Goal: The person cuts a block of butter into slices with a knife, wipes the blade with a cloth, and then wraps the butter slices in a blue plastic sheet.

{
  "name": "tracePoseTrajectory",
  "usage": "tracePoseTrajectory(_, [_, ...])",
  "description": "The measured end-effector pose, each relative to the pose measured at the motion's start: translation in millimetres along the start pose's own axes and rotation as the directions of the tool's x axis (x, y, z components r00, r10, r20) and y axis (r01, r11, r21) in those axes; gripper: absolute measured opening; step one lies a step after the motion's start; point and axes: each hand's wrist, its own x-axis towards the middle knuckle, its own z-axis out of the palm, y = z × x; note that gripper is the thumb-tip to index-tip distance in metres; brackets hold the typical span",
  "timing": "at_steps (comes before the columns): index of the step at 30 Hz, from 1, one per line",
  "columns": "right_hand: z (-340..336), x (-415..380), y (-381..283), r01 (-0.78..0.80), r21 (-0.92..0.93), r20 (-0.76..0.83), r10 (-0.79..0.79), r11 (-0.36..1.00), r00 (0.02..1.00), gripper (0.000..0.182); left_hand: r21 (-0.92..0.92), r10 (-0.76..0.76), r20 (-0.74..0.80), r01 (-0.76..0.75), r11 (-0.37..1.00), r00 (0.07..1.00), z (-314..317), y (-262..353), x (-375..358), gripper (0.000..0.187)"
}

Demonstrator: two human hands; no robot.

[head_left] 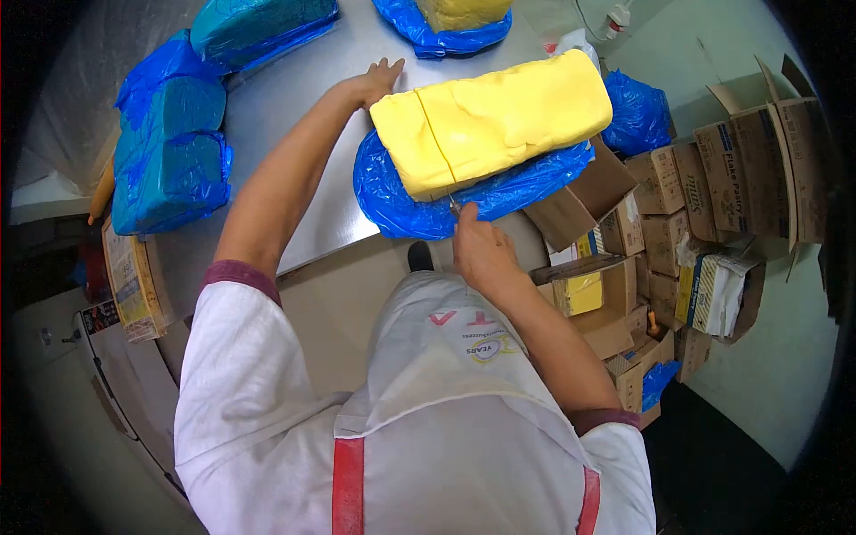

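A large yellow block of what looks like butter or margarine [517, 111] lies on a crumpled blue plastic wrap [401, 201] at the table's near edge. A thin straight cut line crosses it near its left end. My right hand [484, 250] is closed beside the block's near face, pinching a thin, wire-like metal piece [456, 206] below that line. At the far left corner of the block is my left hand [374, 82], its fingers stretched out over the table; part of the hand is hidden by the block.
Blue-wrapped blocks [174, 143] stand on the left of the metal table [294, 116]. Another yellow block [464, 13] sits on blue plastic at the back. Open and stacked cardboard boxes [655, 178] crowd the right side, beside a blue plastic bundle [635, 111].
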Motion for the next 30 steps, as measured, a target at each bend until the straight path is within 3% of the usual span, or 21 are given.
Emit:
tracePoseTrajectory(8, [46,15,26,-0.006,0.022,-0.07,0.007,1.0,0.998,0.025,0.034,-0.097,-0.135,0.103,0.994,0.986,22,-3,11,0.104])
tracePoseTrajectory(11, [37,11,17,-0.051,0.056,-0.061,0.054,0.997,0.997,0.026,-0.014,0.085,-0.319,-0.095,0.995,0.944,23,-23,-1,0.085])
tracePoseTrajectory(12, [37,11,19,-0.036,0.051,-0.075,0.04,0.998,0.996,0.026,-0.323,0.042,-0.258,-0.126,0.938,0.965,-4,-6,-28,0.073])
tracePoseTrajectory(13, [40,11,23,-0.025,0.05,-0.09,0.029,0.998,0.995,0.027,-0.598,0.021,-0.175,-0.123,0.792,0.984,-37,19,-66,0.064])
tracePoseTrajectory(15, [40,7,19,-0.027,0.073,-0.089,0.034,0.997,0.995,0.025,-0.654,-0.026,-0.245,-0.145,0.743,0.969,-65,46,-111,0.051])
tracePoseTrajectory(18, [25,1,15,-0.027,0.105,-0.066,0.034,0.994,0.997,0.025,-0.476,0.083,-0.083,-0.113,0.872,0.993,-81,83,-153,0.046])
tracePoseTrajectory(21, [25,1,16,0.002,0.128,-0.097,0.01,0.992,0.995,0.026,-0.42,0.068,-0.069,-0.091,0.903,0.995,-82,96,-159,0.043])
tracePoseTrajectory(30, [-37,-23,-14,0.012,0.175,-0.037,-0.005,0.984,0.999,0.025,-0.468,0.027,-0.089,-0.066,0.881,0.996,-71,91,-174,0.044])
